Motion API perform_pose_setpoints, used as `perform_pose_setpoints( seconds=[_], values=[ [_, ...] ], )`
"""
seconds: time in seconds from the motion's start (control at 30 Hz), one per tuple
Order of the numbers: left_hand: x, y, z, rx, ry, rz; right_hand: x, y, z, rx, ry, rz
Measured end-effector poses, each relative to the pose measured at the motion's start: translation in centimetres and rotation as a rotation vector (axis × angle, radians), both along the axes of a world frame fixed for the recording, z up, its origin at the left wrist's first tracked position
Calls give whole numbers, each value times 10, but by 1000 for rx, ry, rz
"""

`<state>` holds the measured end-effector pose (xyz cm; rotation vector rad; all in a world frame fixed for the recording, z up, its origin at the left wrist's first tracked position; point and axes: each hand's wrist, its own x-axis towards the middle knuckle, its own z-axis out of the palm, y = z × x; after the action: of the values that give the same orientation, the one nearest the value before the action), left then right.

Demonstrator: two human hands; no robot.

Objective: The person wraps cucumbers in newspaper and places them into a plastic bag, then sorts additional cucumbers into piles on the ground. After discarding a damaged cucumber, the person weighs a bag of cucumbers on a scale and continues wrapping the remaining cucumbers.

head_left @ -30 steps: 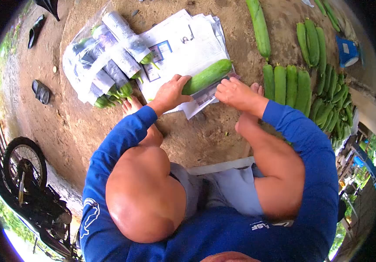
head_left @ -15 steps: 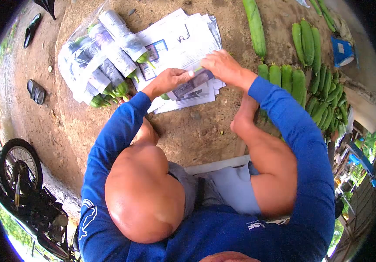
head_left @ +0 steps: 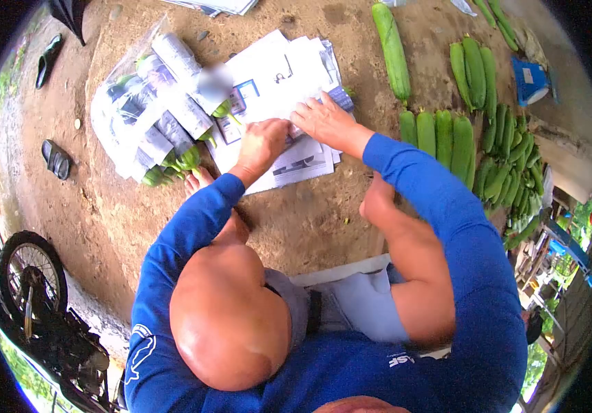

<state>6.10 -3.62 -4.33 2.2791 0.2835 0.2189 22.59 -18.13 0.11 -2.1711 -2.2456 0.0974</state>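
Two hands meet over a stack of printed paper sheets (head_left: 258, 65) on the ground. My left hand (head_left: 263, 146) is closed, its fingers curled at a sheet's edge. Beside it, my right hand (head_left: 329, 125) lies across the paper with fingers stretched out. Past the right fingers a dark printed part of the paper (head_left: 341, 98) shows, with a small green tip at its end; most of what lies under the hands is hidden. To the left, a clear plastic bag (head_left: 107, 113) holds several paper-wrapped green gourds (head_left: 172, 127), stem ends sticking out.
One long green gourd (head_left: 392, 55) lies beyond my right hand. Several more gourds (head_left: 444, 141) lie in rows at the right, near a blue container (head_left: 530, 81). Black sandals (head_left: 56, 160) and a motorcycle (head_left: 33, 275) are at the left. My bare feet flank the paper.
Both hands have shifted on the paper: the left is now curled, the right further left and flatter. The gourd and printed wrapping seen between them earlier are mostly covered. The view has shifted slightly.
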Motion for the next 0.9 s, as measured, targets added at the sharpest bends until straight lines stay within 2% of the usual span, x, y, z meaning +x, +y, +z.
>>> perform_pose_setpoints(
  seconds=[0.13,0.17,0.2,0.27,0.3,0.37,0.4,0.47,0.5,0.53,0.6,0.63,0.67,0.7,0.77,0.8,0.83,0.9],
  values=[
    [-2,3,33,234,180,-157,14,11,10,-265,352,-41],
    [-2,6,34,263,210,-183,11,19,11,-434,445,-154],
    [-2,8,44,273,207,-221,11,18,20,-472,646,-200],
    [-2,8,65,284,187,-306,5,34,81,-749,929,-348],
    [-9,4,60,341,-43,-305,7,26,75,-794,1010,-343],
    [-13,1,71,409,-215,-314,-5,2,78,-880,1524,-684],
    [-13,8,78,379,-327,-338,-8,3,86,-880,1650,-730],
    [-9,19,82,85,-168,-419,-11,3,105,-884,1904,-833],
    [-7,22,86,-66,-92,-458,-5,0,97,-851,1881,-813],
    [-6,28,98,-168,-153,-389,10,0,87,-814,1855,-795],
    [-18,29,106,-536,-159,-159,35,-3,79,-622,2116,-1016],
    [-20,28,108,-720,-159,-46,42,17,115,-588,2058,-982],
    [-19,28,109,-730,-107,87,44,21,126,-603,2011,-915],
    [-17,34,120,-1072,-126,88,43,23,132,-618,1967,-847],
    [-16,50,124,-1273,-28,153,16,25,131,-517,1669,-704],
    [-15,50,117,-1302,-67,221,3,34,125,-584,1539,-662],
    [-14,52,110,-1338,-92,234,-16,40,115,-449,1465,-529],
    [-15,54,96,-1416,-134,257,-30,50,127,-432,1198,-527]
  ],
)
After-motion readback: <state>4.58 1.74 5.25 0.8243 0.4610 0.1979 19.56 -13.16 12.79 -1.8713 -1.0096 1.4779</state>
